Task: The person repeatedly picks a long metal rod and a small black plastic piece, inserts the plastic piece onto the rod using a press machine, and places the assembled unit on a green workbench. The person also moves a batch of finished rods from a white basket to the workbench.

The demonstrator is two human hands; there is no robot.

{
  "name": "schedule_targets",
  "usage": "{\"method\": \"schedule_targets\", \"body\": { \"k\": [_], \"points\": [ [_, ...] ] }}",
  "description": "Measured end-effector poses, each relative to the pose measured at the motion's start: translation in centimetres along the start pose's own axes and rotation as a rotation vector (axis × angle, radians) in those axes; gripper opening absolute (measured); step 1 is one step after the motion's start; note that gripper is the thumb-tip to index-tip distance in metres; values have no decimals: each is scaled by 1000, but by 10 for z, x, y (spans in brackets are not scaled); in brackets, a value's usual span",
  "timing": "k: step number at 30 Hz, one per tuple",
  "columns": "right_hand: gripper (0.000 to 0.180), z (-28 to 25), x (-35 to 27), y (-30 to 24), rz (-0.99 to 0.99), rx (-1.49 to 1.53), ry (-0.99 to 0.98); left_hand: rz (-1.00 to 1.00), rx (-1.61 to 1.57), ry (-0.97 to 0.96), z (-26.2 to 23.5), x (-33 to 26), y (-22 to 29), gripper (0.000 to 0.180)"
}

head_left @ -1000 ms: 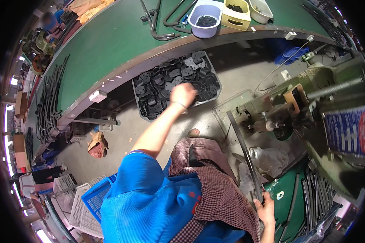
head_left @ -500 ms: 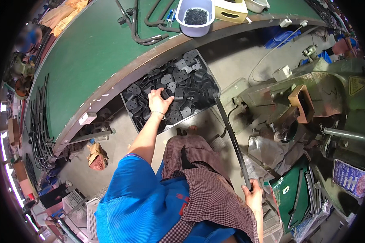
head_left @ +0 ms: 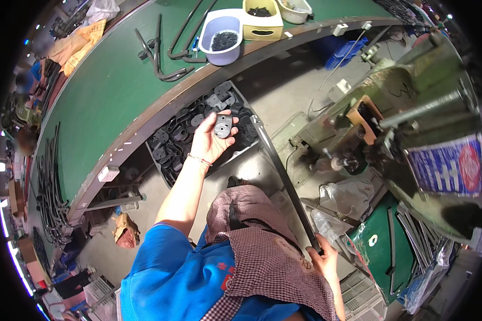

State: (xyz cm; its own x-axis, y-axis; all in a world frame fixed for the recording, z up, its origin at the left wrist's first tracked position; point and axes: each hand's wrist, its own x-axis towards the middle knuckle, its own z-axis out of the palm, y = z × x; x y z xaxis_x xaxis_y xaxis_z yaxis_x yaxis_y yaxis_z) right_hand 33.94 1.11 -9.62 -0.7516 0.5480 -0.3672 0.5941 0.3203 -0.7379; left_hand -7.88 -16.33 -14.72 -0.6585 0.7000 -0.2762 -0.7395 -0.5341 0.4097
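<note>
My left hand [head_left: 208,143] is turned palm up above the bin and holds a small black bracket [head_left: 223,126] with a rounded end and holes in its flat face. Under it, a grey bin [head_left: 243,153] is filled with similar black brackets [head_left: 166,140], heaped loosely. My right hand [head_left: 324,260] is wrapped round the near end of a long dark tube [head_left: 287,185], low on my right side. From there the tube slants away to the bin's right edge, where its far end shows bright metal.
A green worktable [head_left: 96,107] curves across the far left, bearing bent tubes [head_left: 158,59], a lavender tub [head_left: 221,56] and a yellow box [head_left: 262,33]. At right stands a greenish machine [head_left: 391,101] with a cardboard box [head_left: 364,119]. More tubes [head_left: 412,235] lie lower right.
My left hand has lifted out of the heap with a bracket and turned palm up. My right hand still grips the tube. The view has shifted rightward.
</note>
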Motion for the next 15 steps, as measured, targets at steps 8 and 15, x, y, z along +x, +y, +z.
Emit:
{"method": "schedule_targets", "body": {
  "k": [8, 15],
  "points": [
    [41, -8, -30, 29, -41, 56, 66, -184, 193, -157, 59, 10, -25, 44],
    [42, 1, -38, 28, -240, -234, 390, -277, 606, -289, 93, 15, -15, 40]
  ]
}}
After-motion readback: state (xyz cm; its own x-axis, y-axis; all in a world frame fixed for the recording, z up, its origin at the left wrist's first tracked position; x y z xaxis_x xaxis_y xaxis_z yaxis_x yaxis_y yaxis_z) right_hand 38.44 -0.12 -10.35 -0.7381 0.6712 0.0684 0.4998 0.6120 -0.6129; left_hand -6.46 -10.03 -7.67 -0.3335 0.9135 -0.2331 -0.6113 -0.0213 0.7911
